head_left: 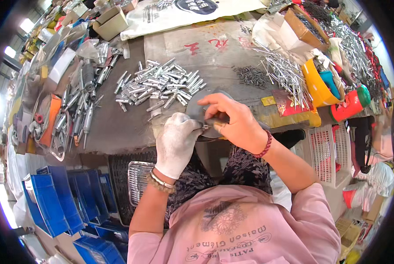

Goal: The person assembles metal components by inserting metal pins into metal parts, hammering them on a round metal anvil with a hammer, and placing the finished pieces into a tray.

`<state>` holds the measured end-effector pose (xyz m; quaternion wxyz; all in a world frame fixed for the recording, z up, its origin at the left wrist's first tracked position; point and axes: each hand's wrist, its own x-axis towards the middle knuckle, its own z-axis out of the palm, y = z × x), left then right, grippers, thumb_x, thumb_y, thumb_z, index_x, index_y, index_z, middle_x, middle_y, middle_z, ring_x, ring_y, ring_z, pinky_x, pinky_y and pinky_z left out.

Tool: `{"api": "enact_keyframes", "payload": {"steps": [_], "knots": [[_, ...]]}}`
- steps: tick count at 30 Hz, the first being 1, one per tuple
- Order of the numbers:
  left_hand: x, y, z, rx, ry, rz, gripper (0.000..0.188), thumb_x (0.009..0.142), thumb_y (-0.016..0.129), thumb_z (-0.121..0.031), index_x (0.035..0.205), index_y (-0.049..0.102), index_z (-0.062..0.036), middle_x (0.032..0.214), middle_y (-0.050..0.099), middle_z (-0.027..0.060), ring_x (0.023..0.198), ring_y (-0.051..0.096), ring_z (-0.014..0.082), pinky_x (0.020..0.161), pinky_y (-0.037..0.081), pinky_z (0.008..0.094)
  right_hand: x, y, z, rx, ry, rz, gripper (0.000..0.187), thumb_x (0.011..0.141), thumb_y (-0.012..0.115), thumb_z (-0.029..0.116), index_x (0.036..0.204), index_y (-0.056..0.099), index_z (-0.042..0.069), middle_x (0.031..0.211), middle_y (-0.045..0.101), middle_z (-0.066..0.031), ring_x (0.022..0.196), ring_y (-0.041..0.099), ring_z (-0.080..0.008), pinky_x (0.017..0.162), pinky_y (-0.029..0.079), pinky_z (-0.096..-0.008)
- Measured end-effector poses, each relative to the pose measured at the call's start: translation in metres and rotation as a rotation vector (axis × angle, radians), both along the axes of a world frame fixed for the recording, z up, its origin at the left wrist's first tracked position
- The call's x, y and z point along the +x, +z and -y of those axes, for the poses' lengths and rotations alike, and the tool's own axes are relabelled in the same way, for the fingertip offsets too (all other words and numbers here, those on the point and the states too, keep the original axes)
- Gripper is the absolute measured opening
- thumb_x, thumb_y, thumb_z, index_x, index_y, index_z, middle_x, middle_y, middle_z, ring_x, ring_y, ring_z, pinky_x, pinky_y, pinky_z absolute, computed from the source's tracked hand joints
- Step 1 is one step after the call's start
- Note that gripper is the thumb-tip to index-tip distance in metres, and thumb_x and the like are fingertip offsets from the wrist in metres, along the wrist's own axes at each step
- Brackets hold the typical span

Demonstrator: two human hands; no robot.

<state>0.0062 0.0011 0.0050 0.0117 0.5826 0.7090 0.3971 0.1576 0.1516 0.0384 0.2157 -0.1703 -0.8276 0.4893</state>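
Note:
My left hand (pixel 175 143), in a white glove, is closed with its fingertips around a small metal part (pixel 205 126) at the table's near edge. Bare and wearing a dark red bead bracelet, my right hand (pixel 238 125) meets it there, its thumb and a finger pinching at the same part while the index finger stretches out above. The part is mostly hidden by my fingers. Under and behind both hands lies a round grey disc (pixel 196 104). Just beyond my left hand spreads a heap of shiny metal cylinders (pixel 159 83).
Small dark pins (pixel 252 77) and long thin metal rods (pixel 289 81) lie to the right, near a yellow container (pixel 312 83) and a red jar (pixel 350 104). Larger metal tubes (pixel 87 79) crowd the left. Blue bins (pixel 51 200) and a white plastic basket (pixel 323 154) stand below table height.

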Motion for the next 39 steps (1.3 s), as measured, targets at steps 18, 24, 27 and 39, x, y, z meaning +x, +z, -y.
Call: {"api": "enact_keyframes", "payload": {"steps": [18,24,27,39], "knots": [[0.001,0.003,0.002,-0.077,0.076,-0.010,0.014,0.082,0.085,-0.013,0.094,0.079,-0.0084,0.093,0.069,0.0098,0.094,0.068,0.0347,0.081,0.056,0.0462,-0.007,0.003,0.021,0.824,0.096,-0.006,0.042,0.087,0.072,0.000,0.127,0.062,0.008,0.093,0.070,-0.0084,0.092,0.069,-0.0329,0.089,0.057,-0.0464],[-0.004,-0.006,-0.002,-0.022,0.000,0.009,0.013,0.082,0.086,-0.011,0.092,0.079,-0.0082,0.092,0.070,0.0104,0.093,0.069,0.0347,0.082,0.056,0.0459,0.005,0.001,0.014,0.555,0.072,0.070,0.067,0.081,0.078,-0.001,0.145,0.065,0.010,0.110,0.073,-0.0118,0.103,0.069,-0.0345,0.093,0.058,-0.0460],[-0.005,-0.003,0.001,0.004,-0.046,0.028,0.019,0.079,0.088,0.000,0.095,0.077,-0.0021,0.094,0.071,0.0109,0.095,0.069,0.0337,0.086,0.056,0.0428,0.022,0.016,-0.002,0.834,-0.134,0.016,0.065,0.084,0.078,0.006,0.148,0.065,0.011,0.107,0.070,-0.0098,0.102,0.068,-0.0309,0.093,0.056,-0.0452],[-0.004,-0.007,0.000,-0.029,-0.001,-0.008,0.019,0.078,0.089,0.000,0.094,0.079,-0.0050,0.093,0.070,0.0098,0.092,0.068,0.0311,0.082,0.056,0.0408,0.069,0.017,0.008,0.575,-0.120,0.067,0.067,0.080,0.078,-0.005,0.143,0.073,0.017,0.105,0.063,-0.0119,0.087,0.072,-0.0330,0.075,0.060,-0.0440]]}}
